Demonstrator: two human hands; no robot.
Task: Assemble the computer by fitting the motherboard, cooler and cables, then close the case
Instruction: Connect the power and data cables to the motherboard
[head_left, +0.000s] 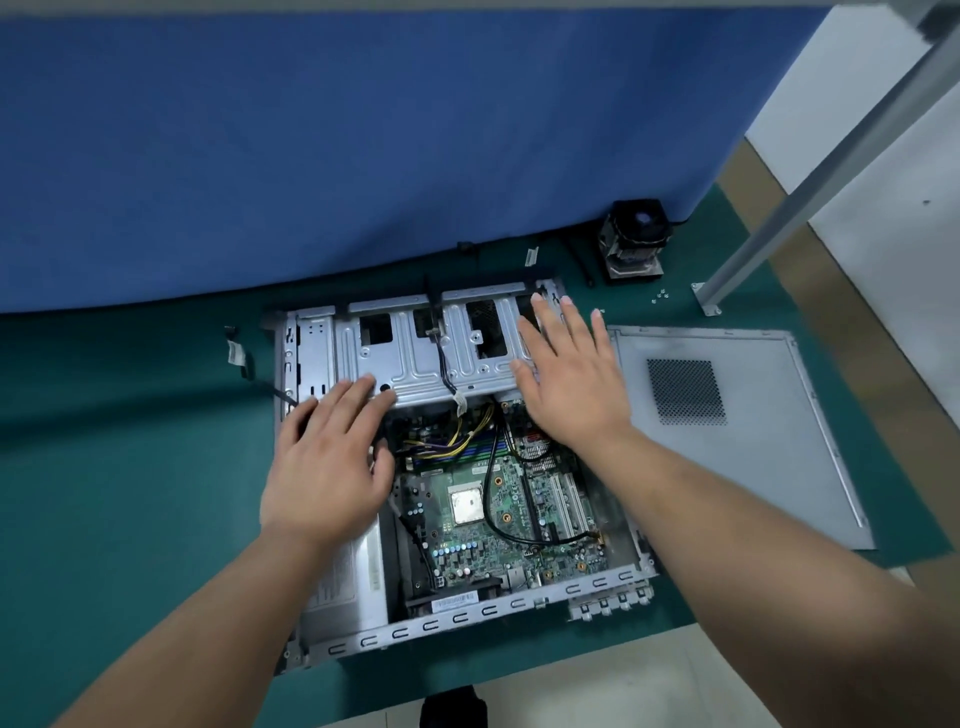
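The open computer case (467, 616) lies flat on the green mat. Inside it sits the green motherboard (498, 525) with a bare silver CPU (466, 507) and black and yellow cables (467, 436) across its far part. A grey metal drive cage (415, 364) spans the far half of the case. My left hand (324, 467) hovers flat, fingers straight, with its fingertips at the cage's near left edge. My right hand (569, 374) is spread flat over the cage's right end. The black cooler (631, 241) stands on the mat behind the case, to the right.
The grey side panel (737, 431) with a mesh vent lies flat to the right of the case. Small screws (660, 296) lie near a metal post foot (706, 299). A blue partition (363, 145) stands close behind. The mat's near edge runs just below the case.
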